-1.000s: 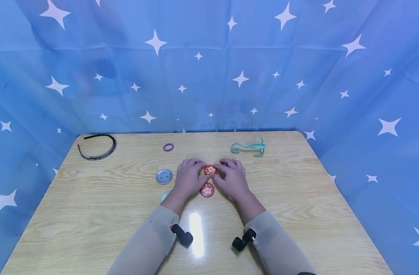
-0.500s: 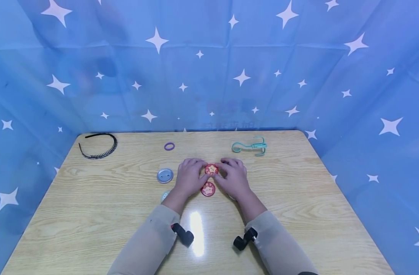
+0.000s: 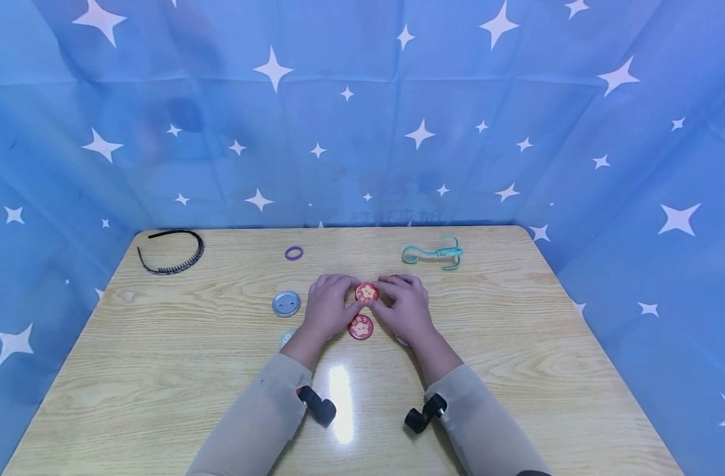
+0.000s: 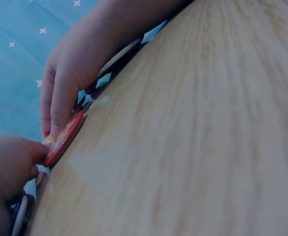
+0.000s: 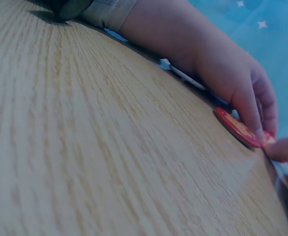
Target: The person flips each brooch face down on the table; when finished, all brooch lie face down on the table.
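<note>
Both hands meet at a red round badge with a pale star-shaped figure. My left hand pinches its left edge with thumb and forefinger, and my right hand pinches the right edge. Just below it, a second red badge of the same look lies on the table. In the left wrist view this nearer badge hides most of the held one. A silvery-blue disc with two small holes lies left of my left hand. A pale blue badge is partly covered by the left wrist.
A black toothed headband lies at the table's back left. Further right are a purple ring and a teal hooked hanger. Beneath the right wrist shows a pale round edge. Blue star-patterned cloth hangs behind.
The whole head view has shifted slightly. Both hands stay at the same red badge, with only slight finger movement.
</note>
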Motion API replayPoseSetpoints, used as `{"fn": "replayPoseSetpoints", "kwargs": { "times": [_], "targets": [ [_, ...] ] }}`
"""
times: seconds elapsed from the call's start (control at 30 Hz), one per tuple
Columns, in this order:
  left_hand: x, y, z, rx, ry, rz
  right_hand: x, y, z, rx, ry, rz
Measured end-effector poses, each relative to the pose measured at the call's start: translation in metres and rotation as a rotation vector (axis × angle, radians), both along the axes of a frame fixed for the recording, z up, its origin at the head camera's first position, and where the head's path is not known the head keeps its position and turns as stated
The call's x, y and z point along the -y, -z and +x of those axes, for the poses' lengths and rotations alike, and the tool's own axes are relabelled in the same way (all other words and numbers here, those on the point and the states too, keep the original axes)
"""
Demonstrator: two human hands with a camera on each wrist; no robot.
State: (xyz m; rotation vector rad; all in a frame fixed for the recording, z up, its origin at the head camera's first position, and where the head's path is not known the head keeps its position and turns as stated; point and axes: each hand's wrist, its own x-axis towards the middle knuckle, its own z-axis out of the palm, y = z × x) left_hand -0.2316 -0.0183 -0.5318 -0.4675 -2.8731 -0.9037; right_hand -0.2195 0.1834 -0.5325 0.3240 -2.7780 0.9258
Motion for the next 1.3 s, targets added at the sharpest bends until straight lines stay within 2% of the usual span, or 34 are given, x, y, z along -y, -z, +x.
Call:
{"fn": "replayPoseSetpoints", "kwargs": {
  "times": [0.23,0.9,1.3],
  "targets": [
    [-0.001,-0.0021,-0.0003,0.035,-0.011,0.012,0.0,0.001,-0.0003,0.002,0.003,-0.024],
    [-0.0014,-0.0035,0.0003,0.067,-0.029,0.056,0.0015,-0.0008,0.0005,0.015,-0.002,-0.084],
    [-0.0006,-0.0019,-0.0002,0.042,-0.021,0.095,0.0018,-0.0015,-0.0001,-0.014,0.002,-0.106]
  ]
}}
